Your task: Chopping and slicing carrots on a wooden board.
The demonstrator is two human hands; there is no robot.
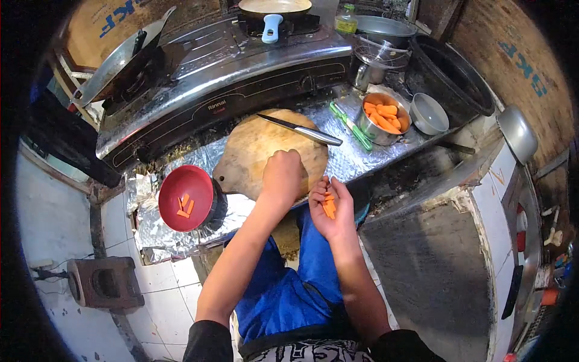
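My left hand (pixel 282 174) is curled over the near part of a round wooden cutting board (pixel 244 149); its back faces me, so whatever its fingers hold is hidden. In the cupped palm of my right hand (pixel 338 209), just off the board's near right edge, lie several cut carrot sticks (pixel 329 206). A kitchen knife (pixel 301 130) with a metal handle rests across the far side of the board. Left of the board stands a red bowl (pixel 169 199) with several carrot sticks (pixel 185 206) at its bottom.
At the right, a metal pot (pixel 377 131) holds peeled carrots (pixel 384 118), between a green-handled peeler (pixel 350 126) and a grey bowl (pixel 429 114). Behind the board is a Rinnai gas stove (pixel 226 102) bearing a wok (pixel 115 63) and a frying pan (pixel 275 6). Foil (pixel 154 240) covers the counter.
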